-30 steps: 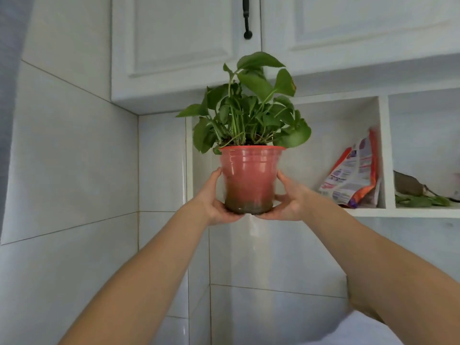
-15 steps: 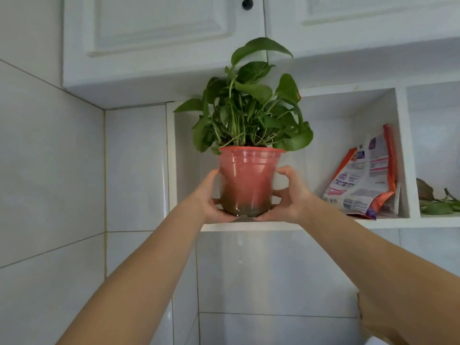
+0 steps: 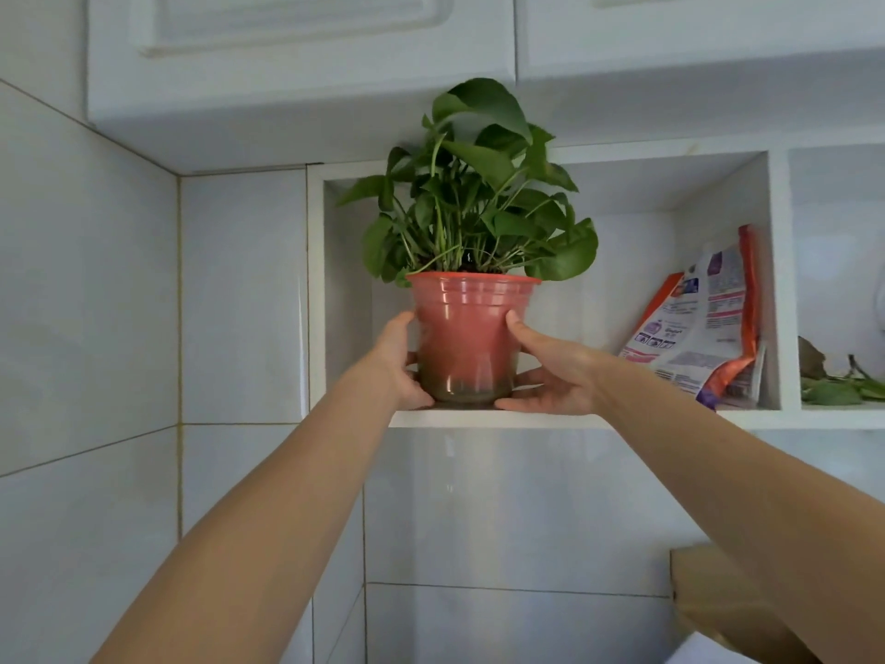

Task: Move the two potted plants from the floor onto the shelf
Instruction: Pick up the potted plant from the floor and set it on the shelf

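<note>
Pot (image 3: pixel 467 337) at shelf (image 3: pixel 550 418) lip.
Both hands, left (image 3: pixel 400 364) and right (image 3: pixel 550 376), clasp it; free room toward bag (image 3: pixel 704 323).

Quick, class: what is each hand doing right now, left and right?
Left hand: closed around the left side of the red pot, low down.
Right hand: closed on the pot's right side, thumb on the wall, fingers by the base.

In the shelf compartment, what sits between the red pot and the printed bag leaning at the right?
In the head view, only the right hand on the red pot; beyond it the shelf is bare up to the printed bag.
</note>
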The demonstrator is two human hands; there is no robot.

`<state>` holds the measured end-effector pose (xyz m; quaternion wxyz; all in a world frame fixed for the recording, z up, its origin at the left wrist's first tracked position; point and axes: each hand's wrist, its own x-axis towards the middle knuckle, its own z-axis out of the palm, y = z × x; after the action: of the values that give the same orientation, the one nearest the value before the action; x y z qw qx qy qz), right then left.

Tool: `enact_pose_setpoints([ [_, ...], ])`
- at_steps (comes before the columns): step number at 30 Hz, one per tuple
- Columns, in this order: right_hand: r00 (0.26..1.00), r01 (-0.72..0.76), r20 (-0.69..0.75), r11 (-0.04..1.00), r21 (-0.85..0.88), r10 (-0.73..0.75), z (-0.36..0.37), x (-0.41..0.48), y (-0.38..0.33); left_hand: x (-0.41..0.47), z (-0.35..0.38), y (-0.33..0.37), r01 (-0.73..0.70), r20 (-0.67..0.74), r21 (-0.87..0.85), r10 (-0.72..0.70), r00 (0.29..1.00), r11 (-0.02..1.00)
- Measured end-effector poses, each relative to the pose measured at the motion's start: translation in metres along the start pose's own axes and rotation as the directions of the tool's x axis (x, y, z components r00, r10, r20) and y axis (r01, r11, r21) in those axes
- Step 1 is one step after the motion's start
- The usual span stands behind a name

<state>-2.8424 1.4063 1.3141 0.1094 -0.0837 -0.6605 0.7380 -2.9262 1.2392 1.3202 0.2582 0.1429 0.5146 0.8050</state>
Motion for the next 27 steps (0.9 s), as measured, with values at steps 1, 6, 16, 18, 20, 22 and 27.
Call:
enact_pose_setpoints([
  [1, 1.000, -0.006, -0.005, 1.000, -0.011, 0.006, 0.000, 0.000, 0.000, -0.001, 0.000, 0.001, 0.002, 0.004, 0.022, -0.002, 1.000, 1.000],
  [6, 1.000, -0.011, -0.012, 0.985, -0.172, 0.010, 0.004, 0.003, -0.001, -0.001, -0.010, 0.004, 0.024, 0.024, 0.079, -0.026, 0.999, 0.997],
  [16, 0.993, 0.116, -0.019, 0.993, 0.018, -0.116, -0.001, -0.003, 0.010, -0.003, -0.013, -0.005, -0.128, -0.046, 0.100, 0.133, 0.990, 0.987],
  [18, 0.995, 0.095, 0.020, 0.981, 0.167, -0.100, -0.005, -0.008, 0.011, -0.005, -0.013, -0.006, -0.163, -0.061, 0.104, 0.170, 0.984, 0.981],
  [20, 0.994, 0.093, 0.038, 0.959, 0.269, -0.107, -0.007, -0.012, 0.015, -0.007, -0.016, -0.007, -0.177, -0.074, 0.136, 0.188, 0.979, 0.975],
  [22, 0.991, 0.123, 0.020, 0.957, 0.262, -0.132, -0.005, -0.013, 0.022, -0.009, -0.021, -0.009, -0.190, -0.066, 0.130, 0.200, 0.978, 0.973],
  [27, 0.977, 0.211, -0.012, 0.949, 0.233, -0.214, 0.010, -0.012, 0.031, -0.014, -0.024, -0.021, -0.294, -0.058, 0.046, 0.296, 0.953, 0.955],
])
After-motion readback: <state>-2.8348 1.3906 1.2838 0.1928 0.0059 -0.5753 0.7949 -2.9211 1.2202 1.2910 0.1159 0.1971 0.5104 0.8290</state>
